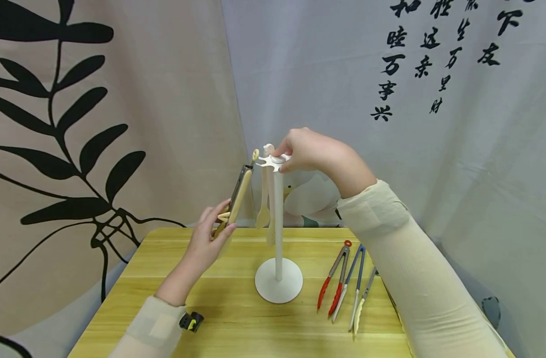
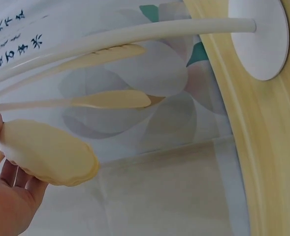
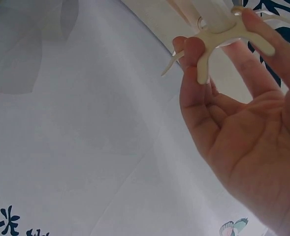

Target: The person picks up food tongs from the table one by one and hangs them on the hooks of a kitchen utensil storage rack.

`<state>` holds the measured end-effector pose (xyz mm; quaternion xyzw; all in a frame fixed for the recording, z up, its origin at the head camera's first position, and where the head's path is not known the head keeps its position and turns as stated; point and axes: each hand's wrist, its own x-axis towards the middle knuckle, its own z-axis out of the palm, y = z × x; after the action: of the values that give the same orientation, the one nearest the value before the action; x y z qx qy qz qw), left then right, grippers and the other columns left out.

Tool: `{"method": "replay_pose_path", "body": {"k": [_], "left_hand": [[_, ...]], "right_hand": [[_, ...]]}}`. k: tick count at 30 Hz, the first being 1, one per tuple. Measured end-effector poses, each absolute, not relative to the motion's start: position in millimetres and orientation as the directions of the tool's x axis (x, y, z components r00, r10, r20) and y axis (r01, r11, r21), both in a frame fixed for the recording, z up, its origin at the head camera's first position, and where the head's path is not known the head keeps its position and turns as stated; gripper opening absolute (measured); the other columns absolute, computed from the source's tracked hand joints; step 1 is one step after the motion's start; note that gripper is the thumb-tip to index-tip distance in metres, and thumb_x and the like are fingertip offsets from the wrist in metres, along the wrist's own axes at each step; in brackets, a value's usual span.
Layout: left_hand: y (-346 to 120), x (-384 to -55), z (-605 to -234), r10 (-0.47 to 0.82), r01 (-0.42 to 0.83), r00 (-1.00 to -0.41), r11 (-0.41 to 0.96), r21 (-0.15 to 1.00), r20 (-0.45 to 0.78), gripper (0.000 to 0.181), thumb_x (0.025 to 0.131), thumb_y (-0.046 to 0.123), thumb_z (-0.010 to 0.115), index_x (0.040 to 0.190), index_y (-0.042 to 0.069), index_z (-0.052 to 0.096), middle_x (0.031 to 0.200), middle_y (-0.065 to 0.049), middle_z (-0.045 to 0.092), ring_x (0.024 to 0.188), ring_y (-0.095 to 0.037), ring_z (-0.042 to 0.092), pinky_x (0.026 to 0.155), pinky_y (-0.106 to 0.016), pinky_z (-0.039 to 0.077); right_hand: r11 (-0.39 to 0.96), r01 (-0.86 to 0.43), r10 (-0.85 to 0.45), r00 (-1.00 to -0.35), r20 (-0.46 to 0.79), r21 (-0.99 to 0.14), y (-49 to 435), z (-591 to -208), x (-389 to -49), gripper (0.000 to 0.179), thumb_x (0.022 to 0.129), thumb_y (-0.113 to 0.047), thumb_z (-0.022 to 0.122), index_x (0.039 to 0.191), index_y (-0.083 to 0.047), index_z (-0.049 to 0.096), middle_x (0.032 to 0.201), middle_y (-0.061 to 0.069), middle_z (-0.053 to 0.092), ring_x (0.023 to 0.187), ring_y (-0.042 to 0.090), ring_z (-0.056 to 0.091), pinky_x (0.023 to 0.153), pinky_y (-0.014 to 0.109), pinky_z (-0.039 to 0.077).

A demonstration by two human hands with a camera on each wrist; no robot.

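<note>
A white utensil stand (image 1: 279,223) with a round base stands upright on the table. My right hand (image 1: 317,156) pinches the hooked top (image 3: 218,37) of the stand between thumb and fingers. In my left hand (image 1: 207,233) I grip cream and dark grey tongs (image 1: 240,194) by their scalloped head (image 2: 48,152). The tongs tilt, with their hanging ring (image 1: 255,154) up beside a hook; whether the ring is over the hook I cannot tell. Cream spoon-like utensils (image 2: 115,99) hang from the stand, behind its pole in the head view.
On the wooden table (image 1: 228,298), right of the stand, lie red-tipped tongs (image 1: 337,283), blue-handled tongs (image 1: 358,273) and grey tongs with cream tips (image 1: 364,301). A printed curtain (image 1: 179,99) hangs behind the table. My right forearm crosses above the table's right side.
</note>
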<state>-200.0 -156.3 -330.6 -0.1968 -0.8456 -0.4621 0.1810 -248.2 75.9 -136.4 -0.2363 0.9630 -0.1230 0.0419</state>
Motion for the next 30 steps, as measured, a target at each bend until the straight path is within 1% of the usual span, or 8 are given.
{"method": "replay_pose_path", "body": {"k": [5, 12, 16, 18, 24, 27, 30], "left_hand": [[-155, -203, -335, 0.18, 0.503, -0.859, 0.473, 0.723, 0.48, 0.052, 0.093, 0.007, 0.059, 0.142, 0.007, 0.041, 0.108, -0.017, 0.047, 0.092, -0.025, 0.051, 0.06, -0.022, 0.051], [-155, -206, -340, 0.191, 0.502, -0.861, 0.461, 0.731, 0.471, 0.053, 0.092, 0.007, 0.059, 0.142, 0.007, 0.04, 0.108, -0.017, 0.047, 0.091, -0.022, 0.051, 0.063, -0.022, 0.053], [-155, -209, -344, 0.192, 0.509, -0.857, 0.457, 0.729, 0.478, 0.053, 0.092, 0.006, 0.059, 0.142, 0.005, 0.04, 0.109, -0.017, 0.047, 0.094, -0.023, 0.051, 0.063, -0.025, 0.054], [-156, -214, -351, 0.189, 0.507, -0.858, 0.453, 0.733, 0.477, 0.054, 0.092, 0.007, 0.059, 0.143, 0.007, 0.039, 0.11, -0.017, 0.046, 0.094, -0.024, 0.051, 0.064, -0.025, 0.054], [-157, -230, -371, 0.187, 0.504, -0.862, 0.421, 0.754, 0.472, 0.058, 0.092, 0.016, 0.062, 0.144, 0.018, 0.038, 0.112, -0.013, 0.046, 0.098, -0.021, 0.05, 0.068, -0.025, 0.054], [-153, -233, -375, 0.191, 0.509, -0.859, 0.407, 0.758, 0.475, 0.058, 0.092, 0.018, 0.062, 0.144, 0.02, 0.038, 0.114, -0.012, 0.046, 0.1, -0.022, 0.051, 0.074, -0.031, 0.055], [-146, -236, -378, 0.201, 0.503, -0.864, 0.396, 0.768, 0.462, 0.058, 0.092, 0.02, 0.061, 0.144, 0.02, 0.037, 0.119, -0.012, 0.047, 0.104, -0.025, 0.053, 0.085, -0.042, 0.053]], "right_hand": [[0.857, -0.448, -0.467, -0.884, -0.017, -0.253, 76, -137, -249, 0.042, 0.085, -0.017, 0.069, 0.127, -0.019, 0.062, 0.111, 0.008, 0.059, 0.101, 0.022, 0.048, 0.084, 0.035, 0.044], [0.855, -0.449, -0.469, -0.883, -0.019, -0.258, 76, -137, -249, 0.041, 0.086, -0.017, 0.069, 0.126, -0.019, 0.062, 0.112, 0.008, 0.059, 0.102, 0.022, 0.048, 0.086, 0.036, 0.044], [0.856, -0.448, -0.468, -0.883, -0.019, -0.258, 76, -137, -248, 0.041, 0.086, -0.017, 0.069, 0.127, -0.018, 0.062, 0.113, 0.009, 0.059, 0.103, 0.022, 0.048, 0.086, 0.036, 0.044], [0.856, -0.446, -0.466, -0.884, -0.018, -0.259, 77, -137, -248, 0.041, 0.086, -0.017, 0.069, 0.127, -0.018, 0.062, 0.113, 0.009, 0.059, 0.103, 0.022, 0.048, 0.086, 0.036, 0.044], [0.858, -0.442, -0.462, -0.887, -0.015, -0.262, 77, -137, -247, 0.041, 0.086, -0.018, 0.069, 0.127, -0.019, 0.062, 0.113, 0.008, 0.059, 0.102, 0.021, 0.048, 0.085, 0.035, 0.045], [0.856, -0.443, -0.463, -0.886, -0.015, -0.266, 77, -137, -247, 0.042, 0.086, -0.018, 0.069, 0.127, -0.019, 0.062, 0.113, 0.008, 0.059, 0.103, 0.021, 0.048, 0.086, 0.036, 0.045], [0.853, -0.444, -0.465, -0.885, -0.013, -0.275, 77, -138, -247, 0.042, 0.086, -0.017, 0.069, 0.127, -0.018, 0.062, 0.114, 0.008, 0.059, 0.103, 0.022, 0.048, 0.087, 0.036, 0.045]]}}
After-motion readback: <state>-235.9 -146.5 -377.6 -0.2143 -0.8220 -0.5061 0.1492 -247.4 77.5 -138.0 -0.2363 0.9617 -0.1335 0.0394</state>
